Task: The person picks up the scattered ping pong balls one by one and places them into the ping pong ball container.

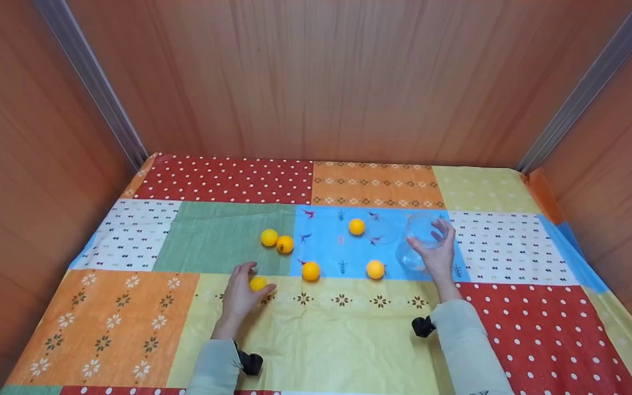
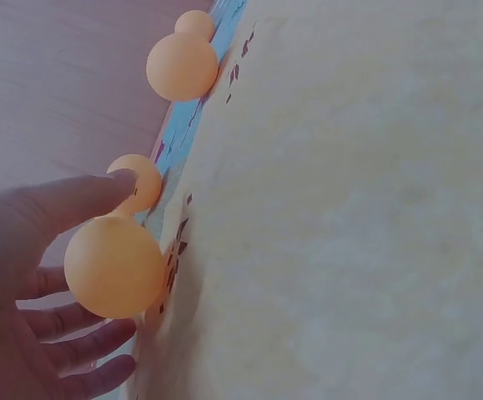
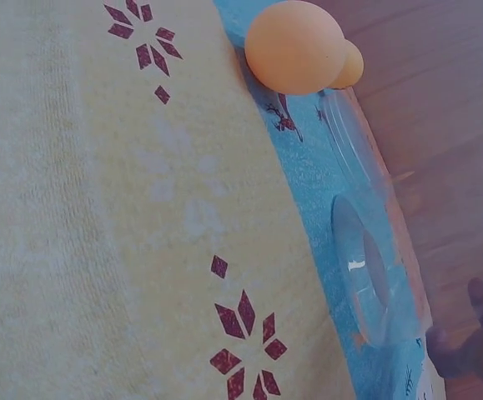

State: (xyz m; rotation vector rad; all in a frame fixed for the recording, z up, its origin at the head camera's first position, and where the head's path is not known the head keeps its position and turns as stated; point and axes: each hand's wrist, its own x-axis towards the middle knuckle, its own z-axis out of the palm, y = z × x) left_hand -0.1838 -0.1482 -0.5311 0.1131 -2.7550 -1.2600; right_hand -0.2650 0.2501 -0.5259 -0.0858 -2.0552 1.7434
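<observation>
The left hand (image 1: 241,296) curls its fingers round an orange ball (image 1: 258,283) on the yellow patch, while the right hand (image 1: 438,253) grips the clear jar (image 1: 420,241), best kept steady and upright.

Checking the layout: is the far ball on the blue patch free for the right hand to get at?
Probably not yet: the right hand is gripping the clear bowl. The ball itself lies open on the cloth, just left of the bowl.

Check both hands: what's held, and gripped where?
Left hand pinches an orange ball by its sides, between thumb and fingers. Right hand grips the clear glass bowl round its side wall.
</observation>
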